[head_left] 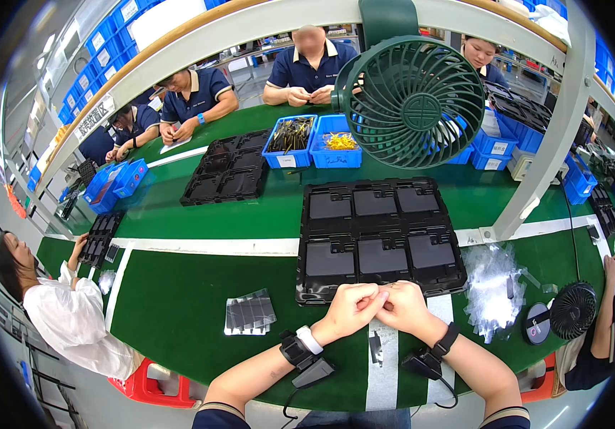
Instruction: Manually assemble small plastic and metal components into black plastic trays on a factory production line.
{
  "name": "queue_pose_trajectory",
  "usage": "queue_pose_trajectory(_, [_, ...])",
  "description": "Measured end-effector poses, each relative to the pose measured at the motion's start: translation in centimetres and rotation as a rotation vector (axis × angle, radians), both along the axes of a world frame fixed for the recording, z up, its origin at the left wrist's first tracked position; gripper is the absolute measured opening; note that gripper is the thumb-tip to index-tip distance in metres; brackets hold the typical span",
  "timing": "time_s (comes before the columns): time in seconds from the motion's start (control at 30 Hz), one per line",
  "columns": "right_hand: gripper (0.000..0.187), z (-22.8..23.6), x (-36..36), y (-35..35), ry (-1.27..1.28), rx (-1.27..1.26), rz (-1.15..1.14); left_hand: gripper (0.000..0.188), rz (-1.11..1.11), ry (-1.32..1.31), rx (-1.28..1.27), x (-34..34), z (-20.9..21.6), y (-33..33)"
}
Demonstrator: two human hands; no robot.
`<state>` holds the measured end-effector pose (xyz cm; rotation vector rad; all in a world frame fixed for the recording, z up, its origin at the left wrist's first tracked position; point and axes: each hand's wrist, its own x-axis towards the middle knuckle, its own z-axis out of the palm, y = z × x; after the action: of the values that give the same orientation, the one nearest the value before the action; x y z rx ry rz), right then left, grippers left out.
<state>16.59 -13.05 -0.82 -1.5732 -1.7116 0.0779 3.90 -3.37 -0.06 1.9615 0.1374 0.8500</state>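
My left hand (351,306) and my right hand (405,306) meet fingertip to fingertip just in front of a black moulded tray (377,236) with six dark panels in its pockets. The fingers are pinched together on something too small to make out. Both wrists carry black bands with cables. A small dark strip (376,347) lies on the white tape below my hands. To the left a stack of clear-wrapped dark sheets (249,313) rests on the green table (179,300).
A green fan (412,100) stands behind the tray on a post. Blue bins (313,141) hold small parts, beside another black tray (229,168). Crumpled clear film (492,282) and a small black fan (573,309) lie at right. Other people work around the table.
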Motion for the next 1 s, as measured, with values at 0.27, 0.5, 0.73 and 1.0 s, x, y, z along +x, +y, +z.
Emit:
queue_pose_trajectory(0.27, [0.009, -0.1, 0.0, 0.01, -0.008, 0.013, -0.009, 0.039, -0.003, -0.005, -0.011, 0.0, -0.04, -0.02])
queue_pose_trajectory(0.5, [0.009, 0.1, -0.03, -0.02, -0.009, -0.004, -0.008, 0.039, -0.003, 0.005, -0.013, -0.03, -0.07, 0.01])
queue_pose_trajectory(0.73, [0.008, 0.16, -0.05, 0.0, -0.001, 0.01, 0.0, 0.039, 0.0, 0.006, -0.016, -0.02, -0.01, -0.03])
queue_pose_trajectory(1.0, [0.008, 0.26, -0.07, -0.05, -0.007, -0.009, -0.007, 0.039, 0.002, 0.014, -0.012, -0.02, -0.19, 0.04])
